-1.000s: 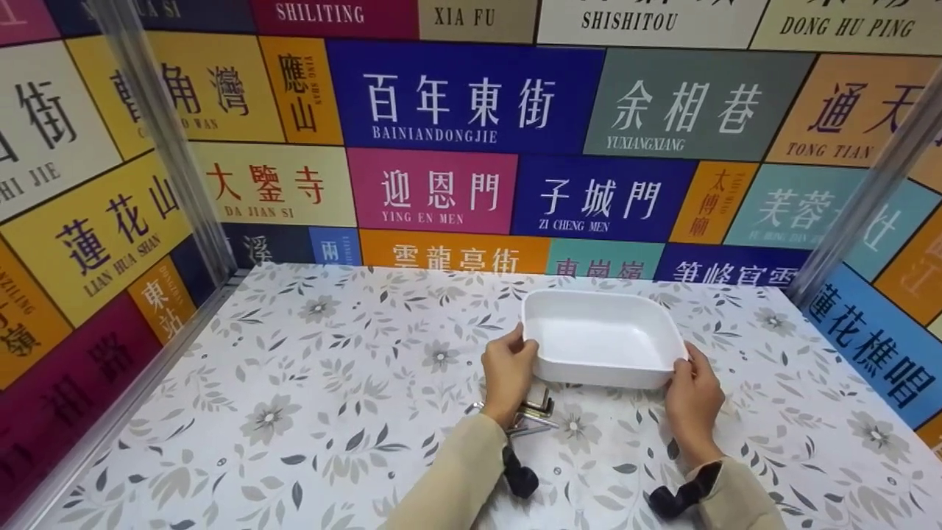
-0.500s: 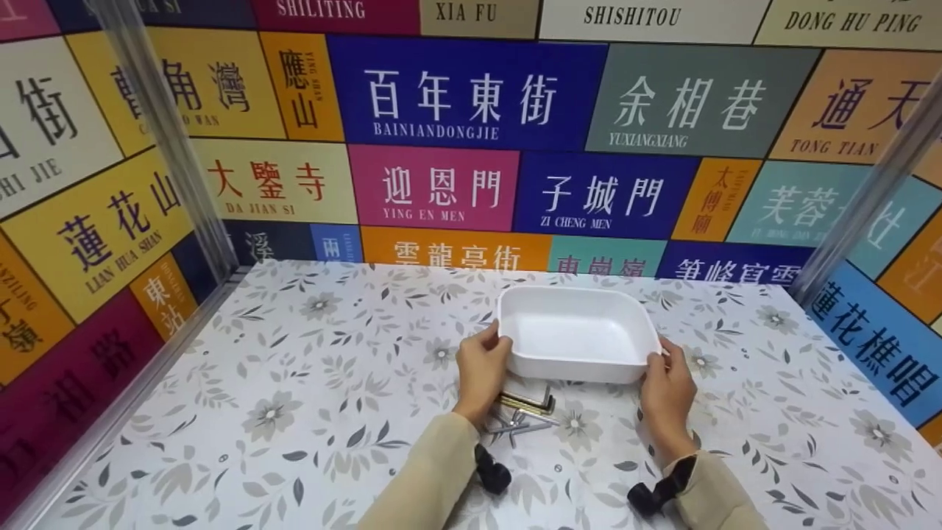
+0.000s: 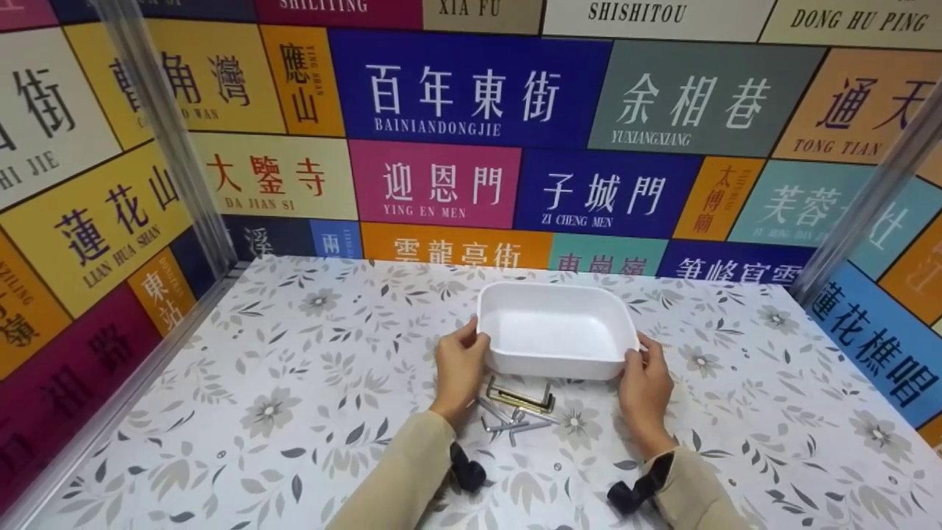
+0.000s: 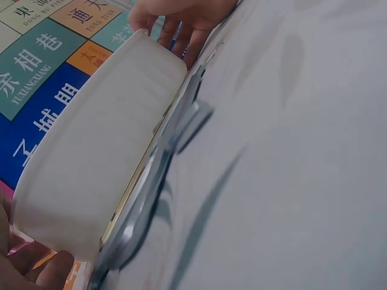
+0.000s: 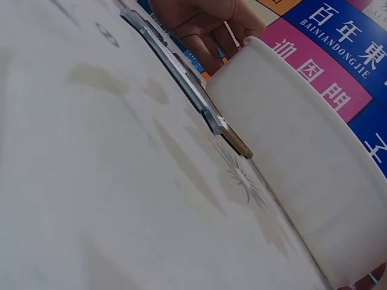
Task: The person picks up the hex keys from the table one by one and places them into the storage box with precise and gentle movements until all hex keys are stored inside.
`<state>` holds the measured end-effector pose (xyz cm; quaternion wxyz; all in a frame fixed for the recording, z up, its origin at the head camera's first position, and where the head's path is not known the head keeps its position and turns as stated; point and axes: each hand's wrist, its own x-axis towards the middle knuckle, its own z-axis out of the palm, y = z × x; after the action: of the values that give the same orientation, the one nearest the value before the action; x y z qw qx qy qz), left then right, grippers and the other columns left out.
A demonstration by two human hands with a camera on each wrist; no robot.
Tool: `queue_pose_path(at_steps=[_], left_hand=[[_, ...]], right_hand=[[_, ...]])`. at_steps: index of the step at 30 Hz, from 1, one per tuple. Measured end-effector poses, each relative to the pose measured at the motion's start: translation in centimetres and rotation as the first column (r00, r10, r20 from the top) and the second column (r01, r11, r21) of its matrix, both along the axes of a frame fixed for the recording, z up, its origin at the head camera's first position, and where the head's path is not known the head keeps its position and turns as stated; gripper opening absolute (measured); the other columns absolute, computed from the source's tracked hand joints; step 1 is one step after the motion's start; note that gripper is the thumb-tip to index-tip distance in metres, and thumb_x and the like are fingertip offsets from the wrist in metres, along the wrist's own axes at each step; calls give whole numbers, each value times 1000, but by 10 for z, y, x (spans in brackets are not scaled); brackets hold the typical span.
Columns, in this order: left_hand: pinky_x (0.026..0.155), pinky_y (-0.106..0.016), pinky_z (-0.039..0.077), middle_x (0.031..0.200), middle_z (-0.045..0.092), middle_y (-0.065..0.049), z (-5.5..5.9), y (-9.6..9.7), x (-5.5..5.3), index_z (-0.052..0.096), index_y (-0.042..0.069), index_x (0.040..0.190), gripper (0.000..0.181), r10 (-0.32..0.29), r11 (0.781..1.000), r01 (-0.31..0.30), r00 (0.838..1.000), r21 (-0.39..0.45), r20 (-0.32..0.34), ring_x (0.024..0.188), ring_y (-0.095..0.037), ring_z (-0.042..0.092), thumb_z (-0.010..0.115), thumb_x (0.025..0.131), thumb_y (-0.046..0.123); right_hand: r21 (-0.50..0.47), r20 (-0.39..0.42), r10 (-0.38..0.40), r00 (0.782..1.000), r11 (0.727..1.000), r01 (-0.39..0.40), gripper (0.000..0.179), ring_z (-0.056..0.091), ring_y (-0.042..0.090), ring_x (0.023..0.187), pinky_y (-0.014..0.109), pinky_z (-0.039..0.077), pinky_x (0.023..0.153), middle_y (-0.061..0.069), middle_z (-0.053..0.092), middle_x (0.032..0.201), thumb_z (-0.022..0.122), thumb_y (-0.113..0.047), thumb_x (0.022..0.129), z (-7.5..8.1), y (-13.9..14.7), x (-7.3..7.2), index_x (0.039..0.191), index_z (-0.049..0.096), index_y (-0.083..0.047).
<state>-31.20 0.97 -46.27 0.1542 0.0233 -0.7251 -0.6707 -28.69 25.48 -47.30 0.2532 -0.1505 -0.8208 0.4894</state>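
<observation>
A white rectangular plastic basin (image 3: 556, 331) with rounded corners is held at its two ends, with nothing visible inside. My left hand (image 3: 460, 372) grips its left end, thumb at the rim and fingers on the outer wall. My right hand (image 3: 646, 386) holds the right end in the same way. Between my wrists, just in front of the basin, lie several L-shaped hex keys (image 3: 515, 425), some silver and some brassy or dark. Both wrist views show the basin's outer wall (image 4: 103, 133) behind the hex keys. Whether its base touches the table cannot be told.
A floral white cloth (image 3: 353, 346) covers the table. Behind it rises a wall of coloured sign panels (image 3: 464, 92), with clear upright edges (image 3: 184, 147) at the left and right corners. Black wrist straps (image 3: 467, 471) sit on both beige sleeves.
Both hands have moved to the left together, carrying the basin along. The hex keys, partly hidden by the left wrist before, now show fully on the cloth.
</observation>
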Motion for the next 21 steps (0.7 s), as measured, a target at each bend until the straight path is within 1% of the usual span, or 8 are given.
queue_pose_path(at_steps=[2, 4, 8, 11, 14, 16, 21], left_hand=[[94, -30, 57, 130, 68, -14, 0, -4, 0, 61, -2, 134, 48, 6, 1000, -6, 1000, -3, 0, 111, -17, 69, 59, 87, 8], [94, -29, 56, 130, 69, -13, 1, -7, 0, 60, 0, 136, 49, 4, 1000, -4, 1000, 4, 21, 111, -15, 68, 58, 87, 9], [96, -28, 55, 132, 68, -11, 0, -12, -1, 58, 1, 138, 52, -4, 1000, 3, 999, 27, 44, 114, -14, 67, 57, 87, 10], [98, -28, 55, 133, 68, -11, -1, -16, -1, 58, 1, 138, 52, -5, 999, 4, 999, 46, 34, 117, -15, 67, 57, 87, 10], [101, -30, 54, 134, 67, -10, -3, -20, -2, 59, 2, 138, 51, -2, 999, 1, 1000, 51, 25, 120, -16, 66, 58, 88, 11], [104, -30, 52, 136, 66, -9, -5, -22, -2, 59, 2, 139, 51, -1, 999, -1, 1000, 48, 22, 123, -16, 65, 59, 89, 13], [109, -30, 48, 141, 63, -5, -8, -27, -3, 56, 6, 141, 52, -6, 999, 3, 999, 50, 49, 131, -15, 60, 59, 91, 16]], right_hand=[[-5, 8, 14, 1000, 1000, -14, 47, 53, 12, 82, 17, 42, 70, 15, 67, 109, 36, -23, 103, 0, -3, 0, 145, 52, -12], [-8, 14, 24, 1000, 1000, -24, 47, 54, 14, 83, 18, 43, 70, 15, 67, 110, 35, -24, 103, 1, -6, 0, 145, 51, -12], [-2, 11, 20, 1000, 1000, -20, 47, 56, 19, 89, 22, 43, 76, 17, 66, 112, 36, -24, 103, 1, -12, -2, 145, 52, -10], [-11, -6, 25, 1000, 1000, -25, 46, 57, 24, 98, 29, 43, 84, 19, 65, 114, 37, -23, 103, 0, -16, -3, 143, 52, -8], [-23, -16, 31, 999, 999, -32, 45, 58, 28, 103, 33, 43, 88, 21, 65, 116, 38, -22, 102, 0, -18, -4, 142, 53, -8], [-25, -15, 32, 999, 999, -33, 45, 58, 28, 102, 33, 43, 87, 21, 66, 116, 39, -22, 102, 0, -19, -4, 142, 54, -8], [-36, 8, 49, 999, 998, -49, 45, 58, 24, 101, 27, 43, 84, 19, 65, 117, 39, -23, 102, 0, -22, -4, 143, 52, -10]])
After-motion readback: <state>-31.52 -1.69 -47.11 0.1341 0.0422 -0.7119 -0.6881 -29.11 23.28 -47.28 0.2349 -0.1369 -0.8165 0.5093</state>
